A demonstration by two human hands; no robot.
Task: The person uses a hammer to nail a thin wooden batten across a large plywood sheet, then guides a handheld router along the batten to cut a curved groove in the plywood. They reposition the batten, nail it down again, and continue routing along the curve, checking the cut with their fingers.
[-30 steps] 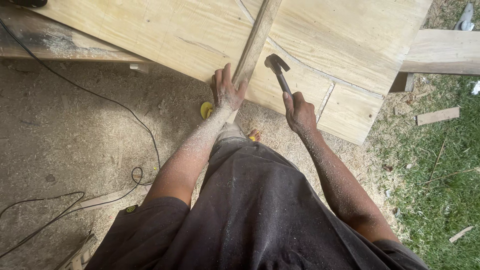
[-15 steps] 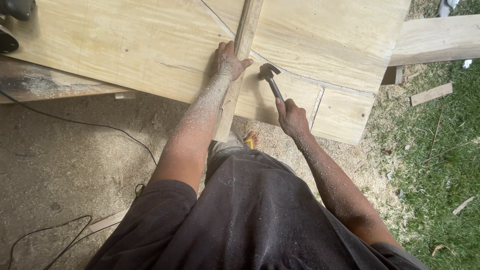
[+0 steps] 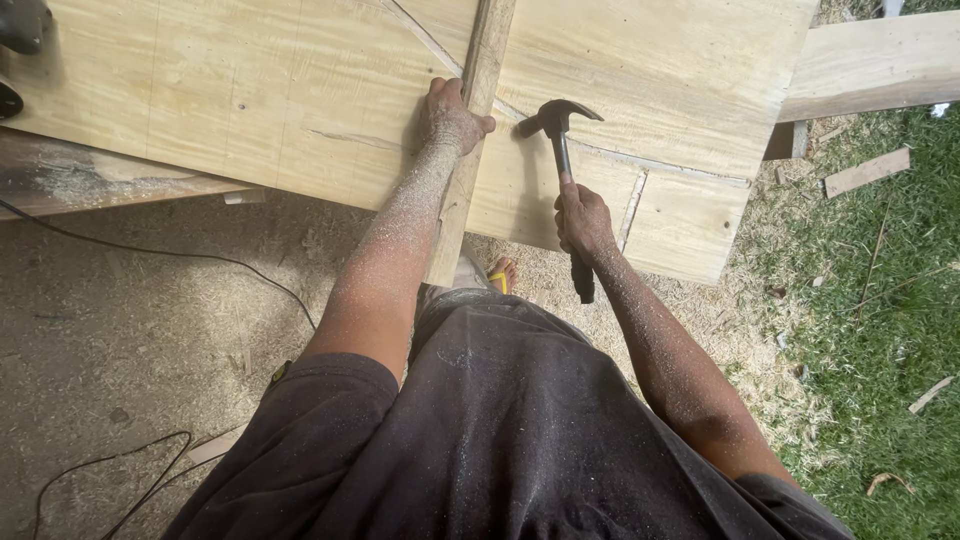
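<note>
My left hand (image 3: pixel 450 115) grips a long narrow wooden batten (image 3: pixel 478 90) that lies across a large plywood sheet (image 3: pixel 250 90). My right hand (image 3: pixel 583 218) is wrapped round the black handle of a claw hammer (image 3: pixel 560 140). The hammer head sits just right of the batten, over the plywood, close to my left thumb. Both forearms are dusted with sawdust. Pencil lines run over the plywood near the hammer.
A black power cable (image 3: pixel 200 260) trails over the sawdust-covered ground at the left. A dark power tool (image 3: pixel 20 40) sits at the plywood's top left corner. A timber beam (image 3: pixel 880 60) and wood offcuts (image 3: pixel 868 172) lie on the grass at the right. My sandalled foot (image 3: pixel 500 275) shows below the sheet.
My left hand slid further up the batten onto the plywood. My right hand brought the hammer forward, so its head now sits beside the batten. The view moved closer to the sheet.
</note>
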